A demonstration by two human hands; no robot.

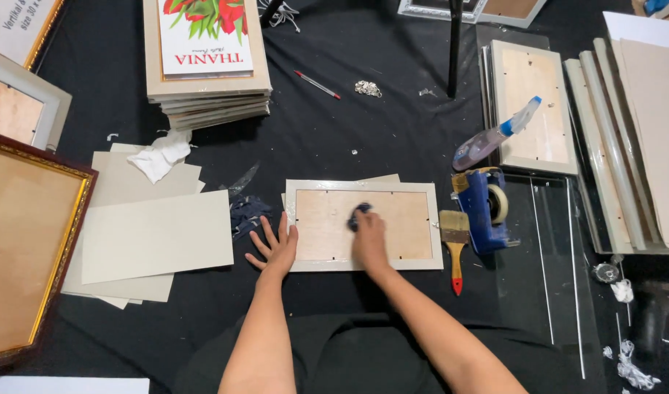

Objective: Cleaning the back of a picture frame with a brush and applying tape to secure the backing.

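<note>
Hands on a picture frame (pixel 363 226)

Left hand (pixel 277 246) is spread flat at the frame's left edge; right hand (pixel 368 237) is closed on a dark cloth (pixel 359 214).

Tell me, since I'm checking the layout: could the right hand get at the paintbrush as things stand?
Probably yes. The paintbrush lies just right of the frame, where the right hand presses a dark cloth. Nothing lies between them, though the hand is busy with the cloth.

Right hand (pixel 369 237) presses a dark cloth (pixel 360 214) on the frame's backing (pixel 400 226); left hand (pixel 277 246) steadies its edge.
</note>
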